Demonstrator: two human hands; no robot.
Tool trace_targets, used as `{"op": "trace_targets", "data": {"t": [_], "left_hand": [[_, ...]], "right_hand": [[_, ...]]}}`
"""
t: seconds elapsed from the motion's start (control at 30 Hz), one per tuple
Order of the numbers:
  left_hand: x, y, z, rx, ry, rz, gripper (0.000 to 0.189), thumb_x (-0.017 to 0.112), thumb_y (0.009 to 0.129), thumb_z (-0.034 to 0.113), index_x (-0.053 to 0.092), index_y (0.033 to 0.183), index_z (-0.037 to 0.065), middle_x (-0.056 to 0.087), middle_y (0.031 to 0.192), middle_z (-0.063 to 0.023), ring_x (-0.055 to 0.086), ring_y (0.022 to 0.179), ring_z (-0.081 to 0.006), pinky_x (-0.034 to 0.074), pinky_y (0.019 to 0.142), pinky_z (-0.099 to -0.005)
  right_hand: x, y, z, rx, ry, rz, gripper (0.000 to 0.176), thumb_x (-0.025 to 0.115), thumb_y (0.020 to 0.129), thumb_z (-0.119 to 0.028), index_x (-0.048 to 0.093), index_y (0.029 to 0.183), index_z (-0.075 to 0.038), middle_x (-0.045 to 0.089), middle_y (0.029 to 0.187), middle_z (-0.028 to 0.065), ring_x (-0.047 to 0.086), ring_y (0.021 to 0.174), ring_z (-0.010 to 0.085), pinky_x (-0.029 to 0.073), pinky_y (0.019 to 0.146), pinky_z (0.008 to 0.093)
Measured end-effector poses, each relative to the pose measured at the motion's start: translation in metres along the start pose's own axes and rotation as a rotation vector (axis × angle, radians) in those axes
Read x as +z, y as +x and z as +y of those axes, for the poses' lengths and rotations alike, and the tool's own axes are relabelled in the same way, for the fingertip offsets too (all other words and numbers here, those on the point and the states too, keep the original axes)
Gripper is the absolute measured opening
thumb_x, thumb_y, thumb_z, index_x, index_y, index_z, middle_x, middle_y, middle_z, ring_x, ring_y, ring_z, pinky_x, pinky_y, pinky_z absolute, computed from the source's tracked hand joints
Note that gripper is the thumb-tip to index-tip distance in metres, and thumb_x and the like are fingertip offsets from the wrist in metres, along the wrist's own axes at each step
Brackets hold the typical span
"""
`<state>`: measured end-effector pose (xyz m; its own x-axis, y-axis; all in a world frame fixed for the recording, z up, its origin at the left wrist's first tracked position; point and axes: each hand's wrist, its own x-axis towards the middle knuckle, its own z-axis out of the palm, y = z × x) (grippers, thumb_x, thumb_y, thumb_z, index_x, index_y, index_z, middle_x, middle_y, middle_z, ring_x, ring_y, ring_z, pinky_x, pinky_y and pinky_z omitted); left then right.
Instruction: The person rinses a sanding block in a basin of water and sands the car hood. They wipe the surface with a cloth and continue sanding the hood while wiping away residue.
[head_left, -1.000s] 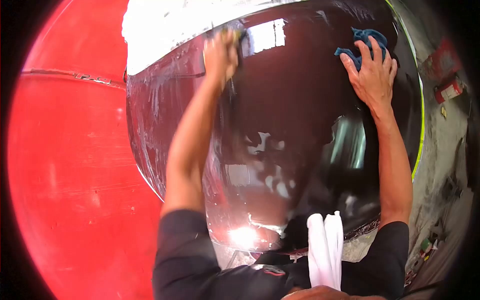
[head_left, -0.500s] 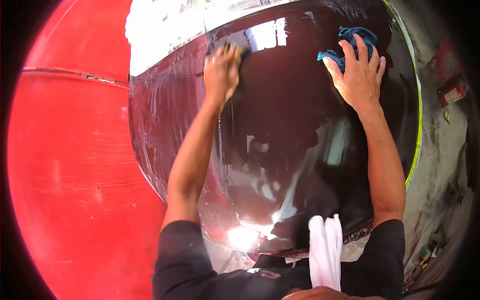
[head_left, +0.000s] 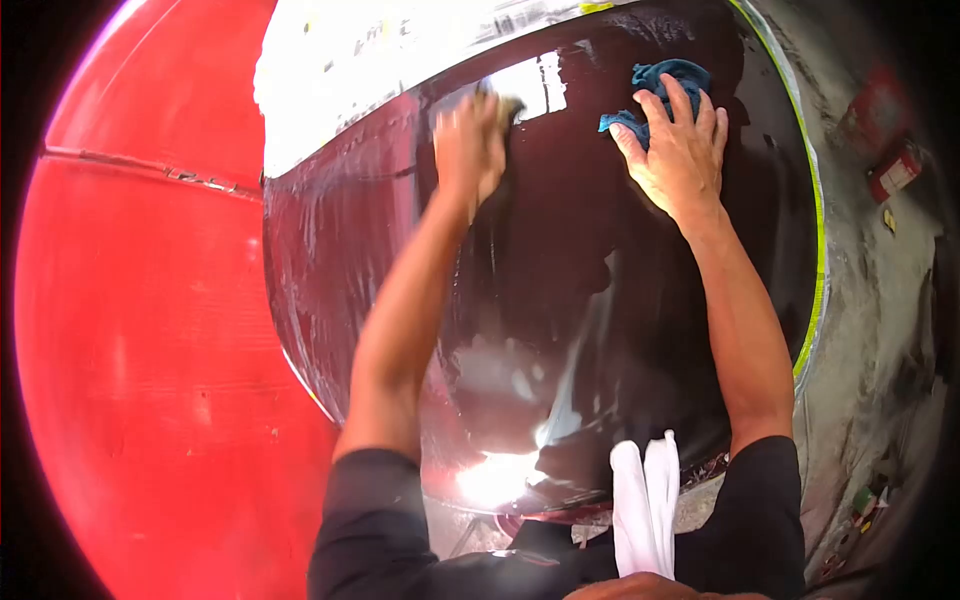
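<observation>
A dark maroon, wet and glossy car panel (head_left: 560, 220) fills the middle of the view. My left hand (head_left: 470, 145), blurred by motion, is closed on a small yellowish and dark pad (head_left: 513, 106) against the panel's upper left part. Streaks of water run down the surface below that hand. On the upper right part, my right hand (head_left: 680, 155) rests with its fingers spread over a crumpled blue cloth (head_left: 672, 72), pressing it to the panel. The pad's underside is hidden.
Printed masking paper (head_left: 350, 75) covers the panel's top left edge. Yellow-green tape (head_left: 819, 240) lines its right edge. A bright red surface (head_left: 160, 350) lies at the left. On the floor at the right stands a red container (head_left: 895, 174). White cloth (head_left: 643, 505) hangs near my chest.
My left hand has moved slightly right and down over the panel with the pad. The view has shifted a little, so my right hand and the blue cloth appear further left.
</observation>
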<state>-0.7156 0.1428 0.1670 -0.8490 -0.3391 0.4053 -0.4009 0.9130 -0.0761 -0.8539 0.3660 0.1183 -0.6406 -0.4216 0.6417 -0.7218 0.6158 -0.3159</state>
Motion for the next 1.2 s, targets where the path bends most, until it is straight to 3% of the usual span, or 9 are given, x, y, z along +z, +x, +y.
{"op": "trace_targets", "data": {"t": [0.13,0.27,0.43,0.47,0.5,0.7,0.77,1.0,1.2], "left_hand": [[0.018,0.028,-0.005,0.136,0.123,0.048,0.042,0.056,0.094,0.017,0.063,0.135,0.013,0.066,0.127,-0.0169,0.059,0.118,-0.0342,0.046,0.099,-0.0443],[0.023,-0.246,0.032,0.147,-0.161,0.301,0.043,0.078,0.072,0.002,0.073,0.115,0.005,0.065,0.128,-0.0231,0.067,0.107,-0.0414,0.057,0.086,-0.0475],[-0.014,-0.048,0.069,0.197,-0.196,0.148,0.041,0.069,0.086,0.002,0.068,0.126,0.01,0.06,0.136,-0.0201,0.057,0.123,-0.036,0.045,0.108,-0.0438],[0.058,0.027,0.035,0.003,-0.754,-0.008,0.032,0.061,0.093,0.01,0.069,0.123,0.011,0.062,0.134,-0.0191,0.06,0.116,-0.038,0.044,0.105,-0.0453],[0.025,0.086,0.065,0.104,-0.021,0.006,0.029,0.057,0.096,0.014,0.067,0.123,0.011,0.064,0.129,-0.0164,0.062,0.108,-0.0394,0.046,0.099,-0.0458],[0.025,-0.105,0.107,-0.133,-0.786,0.126,0.036,0.072,0.08,-0.005,0.069,0.116,0.001,0.062,0.128,-0.0199,0.055,0.13,-0.0351,0.046,0.105,-0.0453],[-0.016,-0.159,0.113,0.133,-0.573,0.031,0.045,0.073,0.076,-0.009,0.069,0.12,0.002,0.058,0.136,-0.0185,0.055,0.129,-0.0338,0.044,0.108,-0.0445],[0.053,0.139,0.117,0.205,-0.215,0.184,0.032,0.059,0.092,0.018,0.069,0.122,0.01,0.068,0.109,-0.0155,0.061,0.099,-0.039,0.045,0.09,-0.0481],[0.006,-0.011,0.134,0.271,-0.273,0.228,0.044,0.07,0.079,-0.001,0.071,0.122,0.009,0.067,0.123,-0.0203,0.063,0.106,-0.0391,0.05,0.093,-0.0473]], "right_hand": [[0.004,0.0,0.013,-0.087,0.1,0.076,0.031,0.068,0.091,-0.03,0.069,0.119,-0.016,0.055,0.141,0.0075,0.047,0.129,0.0414,0.035,0.111,0.0559],[0.002,0.019,0.035,0.015,0.158,0.16,0.025,0.068,0.089,-0.019,0.072,0.114,-0.013,0.06,0.137,0.0067,0.051,0.127,0.0388,0.038,0.111,0.053],[-0.018,0.028,0.052,0.235,-0.146,0.173,0.034,0.067,0.091,-0.033,0.072,0.12,-0.017,0.055,0.144,0.0056,0.047,0.131,0.0438,0.033,0.111,0.0637],[-0.015,0.026,0.057,0.255,-0.14,0.17,0.04,0.066,0.09,-0.043,0.071,0.122,-0.019,0.053,0.146,0.0053,0.045,0.132,0.046,0.031,0.109,0.0681],[-0.013,0.022,0.058,0.258,-0.152,0.174,0.04,0.066,0.09,-0.043,0.071,0.122,-0.019,0.053,0.146,0.0053,0.045,0.132,0.046,0.031,0.109,0.0681],[-0.021,0.023,0.056,0.255,-0.073,0.071,0.043,0.066,0.089,-0.047,0.072,0.121,-0.019,0.053,0.146,0.0036,0.047,0.131,0.0427,0.033,0.106,0.0684],[-0.019,0.025,0.055,0.303,-0.049,0.059,0.039,0.065,0.09,-0.044,0.072,0.119,-0.019,0.054,0.144,0.0032,0.046,0.131,0.041,0.032,0.106,0.0692],[-0.017,0.025,0.061,0.264,-0.048,0.106,0.033,0.062,0.094,-0.038,0.072,0.119,-0.019,0.056,0.143,0.0048,0.047,0.131,0.0397,0.032,0.107,0.0681],[-0.018,0.023,0.059,0.27,0.0,0.161,0.031,0.062,0.094,-0.035,0.074,0.116,-0.018,0.059,0.139,0.0049,0.049,0.128,0.0393,0.033,0.106,0.067]]}}
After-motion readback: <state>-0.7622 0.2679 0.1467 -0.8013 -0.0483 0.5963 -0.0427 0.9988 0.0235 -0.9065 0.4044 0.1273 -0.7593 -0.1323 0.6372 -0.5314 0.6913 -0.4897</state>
